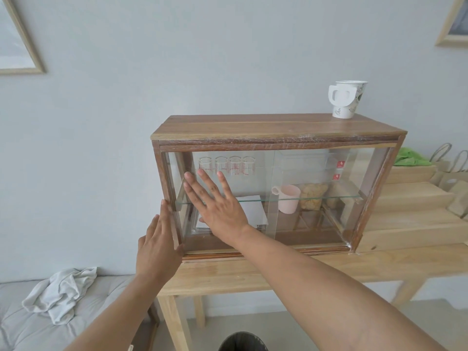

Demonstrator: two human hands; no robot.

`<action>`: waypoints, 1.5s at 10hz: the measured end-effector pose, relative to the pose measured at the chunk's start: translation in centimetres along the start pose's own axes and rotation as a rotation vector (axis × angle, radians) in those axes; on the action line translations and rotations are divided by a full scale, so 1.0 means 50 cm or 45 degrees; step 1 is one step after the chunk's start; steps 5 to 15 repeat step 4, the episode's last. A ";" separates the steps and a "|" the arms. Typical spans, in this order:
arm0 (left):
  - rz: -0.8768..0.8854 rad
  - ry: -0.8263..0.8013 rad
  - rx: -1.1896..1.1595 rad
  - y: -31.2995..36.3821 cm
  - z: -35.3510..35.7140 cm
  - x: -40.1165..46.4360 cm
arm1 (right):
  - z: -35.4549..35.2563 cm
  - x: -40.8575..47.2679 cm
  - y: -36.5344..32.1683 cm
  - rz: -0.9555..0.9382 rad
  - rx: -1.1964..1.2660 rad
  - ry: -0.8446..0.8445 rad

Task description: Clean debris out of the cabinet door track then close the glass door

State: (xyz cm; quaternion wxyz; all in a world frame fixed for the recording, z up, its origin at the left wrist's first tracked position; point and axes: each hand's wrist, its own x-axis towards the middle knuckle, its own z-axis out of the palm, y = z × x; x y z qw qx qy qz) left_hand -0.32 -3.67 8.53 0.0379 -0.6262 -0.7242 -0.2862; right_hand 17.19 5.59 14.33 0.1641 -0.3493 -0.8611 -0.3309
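Your right hand [217,203] lies flat, fingers spread, on the glass door [228,193] at the cabinet's left; left hand [159,239] open against the left frame. Door looks about shut; track [266,250] debris can't be judged

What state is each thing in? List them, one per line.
Glass door: slid fully left, against the frame.
Right hand: open, flat on the glass.
Left hand: open, flat against the cabinet's left post.
Paper cup: upright on the cabinet.
Cloth: crumpled, on the cushion.
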 end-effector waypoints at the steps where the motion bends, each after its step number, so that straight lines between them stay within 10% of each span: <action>1: 0.042 -0.004 0.274 0.016 -0.005 -0.012 | -0.024 -0.017 0.019 -0.104 0.090 0.005; 4: 0.397 -0.216 0.556 0.164 -0.042 0.005 | -0.105 -0.204 0.152 0.173 0.381 -0.258; 15: 0.397 -0.216 0.556 0.164 -0.042 0.005 | -0.105 -0.204 0.152 0.173 0.381 -0.258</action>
